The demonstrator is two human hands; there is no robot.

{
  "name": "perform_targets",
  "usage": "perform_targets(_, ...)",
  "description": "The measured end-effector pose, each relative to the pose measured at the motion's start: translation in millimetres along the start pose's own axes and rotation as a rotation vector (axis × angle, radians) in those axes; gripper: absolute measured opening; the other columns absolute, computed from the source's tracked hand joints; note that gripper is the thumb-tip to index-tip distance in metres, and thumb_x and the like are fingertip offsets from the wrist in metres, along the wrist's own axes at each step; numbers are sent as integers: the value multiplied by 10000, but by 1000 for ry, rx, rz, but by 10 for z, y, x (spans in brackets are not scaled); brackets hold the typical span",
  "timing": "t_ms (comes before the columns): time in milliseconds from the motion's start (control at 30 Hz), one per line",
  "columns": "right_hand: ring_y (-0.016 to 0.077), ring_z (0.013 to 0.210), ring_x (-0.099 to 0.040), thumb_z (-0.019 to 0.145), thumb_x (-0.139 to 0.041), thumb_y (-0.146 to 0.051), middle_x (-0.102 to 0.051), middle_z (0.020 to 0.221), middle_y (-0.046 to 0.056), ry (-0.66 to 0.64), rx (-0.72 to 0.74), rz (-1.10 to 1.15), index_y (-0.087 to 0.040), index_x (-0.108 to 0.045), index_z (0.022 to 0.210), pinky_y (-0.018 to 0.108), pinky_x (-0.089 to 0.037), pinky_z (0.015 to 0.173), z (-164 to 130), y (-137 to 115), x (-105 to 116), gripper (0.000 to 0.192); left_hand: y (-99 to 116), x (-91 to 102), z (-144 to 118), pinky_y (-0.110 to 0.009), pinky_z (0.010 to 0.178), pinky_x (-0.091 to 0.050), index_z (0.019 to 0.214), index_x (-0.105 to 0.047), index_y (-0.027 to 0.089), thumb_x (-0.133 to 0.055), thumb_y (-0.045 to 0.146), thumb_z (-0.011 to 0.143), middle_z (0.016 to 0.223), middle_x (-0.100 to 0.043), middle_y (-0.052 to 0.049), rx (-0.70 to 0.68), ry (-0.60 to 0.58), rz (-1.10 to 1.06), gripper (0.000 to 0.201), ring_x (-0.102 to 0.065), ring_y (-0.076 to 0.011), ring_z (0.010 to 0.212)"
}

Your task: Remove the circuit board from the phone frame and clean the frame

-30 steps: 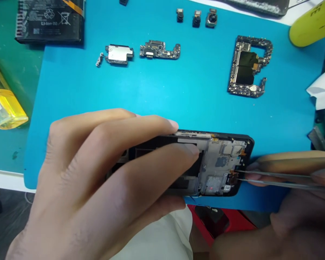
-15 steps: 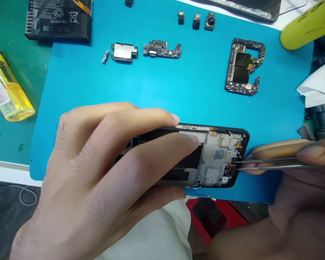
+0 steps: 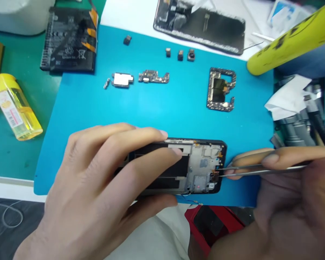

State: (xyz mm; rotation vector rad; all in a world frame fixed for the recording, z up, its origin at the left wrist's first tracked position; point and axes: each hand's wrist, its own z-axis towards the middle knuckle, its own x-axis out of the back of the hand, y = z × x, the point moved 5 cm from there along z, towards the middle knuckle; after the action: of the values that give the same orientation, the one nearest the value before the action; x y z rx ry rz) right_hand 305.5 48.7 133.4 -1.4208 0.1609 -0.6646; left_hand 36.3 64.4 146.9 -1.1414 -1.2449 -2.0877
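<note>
A stripped black phone frame lies on its side at the near edge of the blue mat. My left hand grips its left half, fingers across the dark battery bay and thumb under the near edge. My right hand pinches metal tweezers. Their tips touch a small orange flex part at the frame's right end. A thin wire hangs from the frame's near edge.
On the mat lie a motherboard, a charging board, a speaker module and three camera modules. A battery, a yellow bottle, a phone back, a yellow tool and crumpled tissue surround it.
The view has pulled back and tilted up, showing more of the bench's far side. Both hands keep their grip; the tweezers stay at the frame's right end.
</note>
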Motion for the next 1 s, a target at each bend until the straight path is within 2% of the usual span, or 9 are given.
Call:
perform_targets(167,214,628,-713,1117,-772,-484,-630,876,52,62,11,150,-268,-824,884,393,-655,505,128,-57,80,322,-45,-33,-27,-507,1161,-440,1498,-698,324,-725,516,1144,1526,-743,-34,-58,36,37,404,-652,-351,1386)
perform_targets(267,208,554,-688,1113,-739,-486,-643,756,27,122,-23,213,-250,-810,861,373,-658,502,218,1,200,353,-66,-73,-25,-493,1112,-456,1502,-684,260,-688,499,1170,1497,-751,-87,-141,35,122,409,-642,-347,1376)
perform_targets(367,211,554,-694,1122,-708,-480,-658,689,17,143,-21,238,-223,-780,866,351,-653,522,253,4,229,370,-58,-102,-17,-504,1191,-418,1500,-680,231,-615,544,1202,1454,-773,-116,-201,62,188,437,-642,-337,1356)
perform_targets(500,214,515,-661,1153,-674,-558,-665,634,19,193,42,267,-212,-725,880,328,-601,496,249,-26,216,443,-29,-103,-23,-484,1288,-381,1478,-709,213,-721,533,1151,1492,-773,-125,-244,108,198,458,-641,-325,1416)
perform_targets(600,192,454,-567,1187,-633,-566,-603,543,-17,223,120,272,-223,-733,996,298,-547,489,234,-38,218,405,-39,-83,-34,-502,1332,-335,1535,-685,188,-679,589,1161,1620,-704,-136,-290,33,239,548,-568,-360,1545)
perform_targets(700,180,504,-603,1160,-672,-392,-653,598,-14,251,194,280,-208,-796,1108,292,-563,542,206,-46,231,228,9,-3,-4,-556,1312,-310,1535,-683,189,-603,649,1180,1685,-635,-160,-342,-38,262,587,-484,-423,1609)
perform_targets(800,178,614,-695,1066,-736,-241,-728,722,11,263,232,289,-201,-845,1104,295,-602,610,184,-52,231,122,179,76,136,-467,1160,-425,1366,-751,268,-736,442,1158,1430,-743,-101,-308,2,189,272,-607,-333,1376)
perform_targets(867,178,664,-724,1028,-745,-181,-747,767,16,249,238,292,-208,-856,1094,288,-603,624,180,-57,220,132,329,52,273,-415,1042,-451,1283,-775,314,-729,333,1168,1248,-783,-27,-258,16,139,125,-619,-267,1193)
perform_targets(1000,170,707,-746,1033,-727,-136,-762,819,14,235,232,274,-224,-871,1123,287,-607,634,171,-66,220,191,568,-80,484,-404,928,-454,1182,-804,286,-638,321,1222,1095,-805,27,-263,12,91,174,-632,-210,1031)
